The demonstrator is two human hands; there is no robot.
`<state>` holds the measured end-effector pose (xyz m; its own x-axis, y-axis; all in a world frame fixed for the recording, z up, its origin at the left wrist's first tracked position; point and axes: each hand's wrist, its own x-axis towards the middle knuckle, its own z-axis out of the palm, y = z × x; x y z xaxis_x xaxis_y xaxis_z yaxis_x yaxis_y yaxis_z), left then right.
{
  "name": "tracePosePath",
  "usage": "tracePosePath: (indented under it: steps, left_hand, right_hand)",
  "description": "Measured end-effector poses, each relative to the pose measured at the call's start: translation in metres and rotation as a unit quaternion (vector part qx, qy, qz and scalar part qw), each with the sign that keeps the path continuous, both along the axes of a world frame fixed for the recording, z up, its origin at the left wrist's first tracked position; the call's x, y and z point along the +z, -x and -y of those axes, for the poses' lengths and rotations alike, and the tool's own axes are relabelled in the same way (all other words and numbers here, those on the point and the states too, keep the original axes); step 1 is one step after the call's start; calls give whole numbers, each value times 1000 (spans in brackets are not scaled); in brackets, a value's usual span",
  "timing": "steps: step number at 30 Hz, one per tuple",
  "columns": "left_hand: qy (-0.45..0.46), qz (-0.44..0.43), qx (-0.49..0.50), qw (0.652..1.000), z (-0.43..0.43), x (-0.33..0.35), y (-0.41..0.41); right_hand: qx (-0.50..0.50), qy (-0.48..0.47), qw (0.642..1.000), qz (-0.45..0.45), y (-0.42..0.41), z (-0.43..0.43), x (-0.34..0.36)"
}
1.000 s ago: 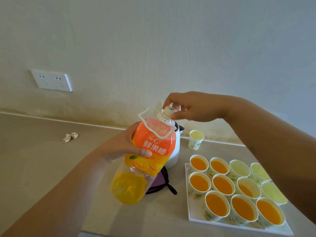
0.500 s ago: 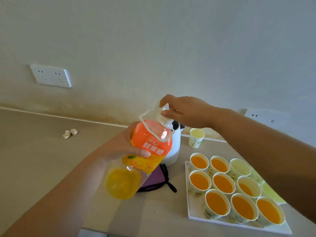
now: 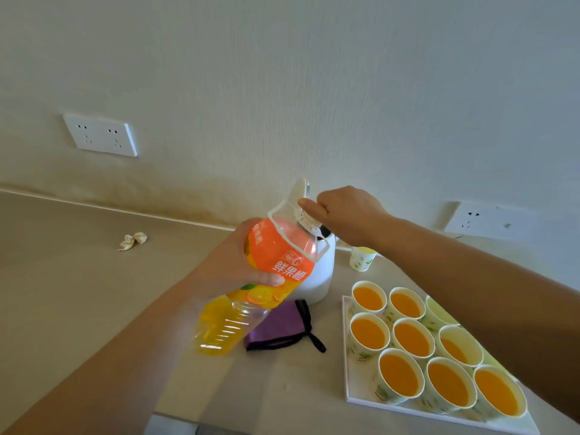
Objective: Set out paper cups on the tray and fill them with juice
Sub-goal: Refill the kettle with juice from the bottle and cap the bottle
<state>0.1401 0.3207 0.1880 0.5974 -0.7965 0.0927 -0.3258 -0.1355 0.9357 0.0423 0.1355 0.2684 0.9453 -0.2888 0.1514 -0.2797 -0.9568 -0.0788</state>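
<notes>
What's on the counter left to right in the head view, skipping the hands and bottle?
crumpled paper scrap → purple cloth pouch → loose paper cup by the wall → tray of paper cups.

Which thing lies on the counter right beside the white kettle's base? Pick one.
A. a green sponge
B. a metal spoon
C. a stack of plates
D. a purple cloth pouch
D: the purple cloth pouch lies on the counter against the white kettle.
</notes>
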Motion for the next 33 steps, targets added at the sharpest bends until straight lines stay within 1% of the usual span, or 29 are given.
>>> tracePosePath:
  steps: [2, 4, 6, 7, 9, 11, 13, 14, 17, 19, 21, 22, 24, 26, 27, 28, 30, 33]
  left_hand:
    - [-1, -31, -26, 999, -3, 6, -6]
    - [-11, -82, -80, 993, -9, 14, -13]
    - [-18, -136, -159, 978, -13, 20, -18]
    - [-21, -155, -198, 968, -14, 22, -18]
    - [-25, -167, -254, 952, -15, 23, -16]
    - [-24, -170, -273, 946, -14, 21, -12]
    - [-13, -177, -264, 948, -12, 18, -10]
    - [-9, -174, -249, 953, -12, 16, -9]
    - [-2, -141, -161, 977, -12, 12, -3]
    - [15, -108, -97, 989, -11, 7, 2]
    - [27, -75, -55, 995, -11, -1, 7]
    - [27, -64, -42, 997, -12, -4, 8]
    - [17, -57, -46, 997, -17, -5, 8]
    - [1, -72, -72, 995, -23, -1, 6]
    - [-6, -79, -82, 994, -28, 0, 4]
    - [-10, -83, -87, 993, -31, 1, 2]
    - [-10, -83, -81, 993, -38, 0, 0]
    - [-3, -55, -35, 998, -45, -9, -3]
  right_hand:
    - [38, -24, 999, 10, 3, 0, 7]
    - [138, -42, 989, 24, 10, 1, 15]
    - [241, -2, 968, 71, 17, 2, 21]
    - [272, 22, 958, 91, 19, 2, 23]
    - [302, 47, 947, 96, 20, 2, 26]
    - [314, 54, 944, 89, 21, 1, 27]
    - [312, 44, 944, 98, 21, 1, 26]
    - [300, 24, 948, 100, 20, 1, 24]
    - [218, -74, 969, 92, 18, 0, 15]
    - [170, -136, 972, 84, 17, -1, 9]
    - [150, -155, 975, 61, 17, -2, 3]
    - [149, -141, 977, 50, 17, -3, 1]
    - [173, -49, 982, 64, 15, -4, 1]
    - [221, 53, 969, 91, 9, -5, 5]
    - [241, 77, 964, 87, 5, -5, 8]
    - [252, 82, 961, 78, 0, -7, 9]
    - [254, 57, 964, 55, -10, -12, 9]
    - [242, 12, 970, 26, -22, -19, 2]
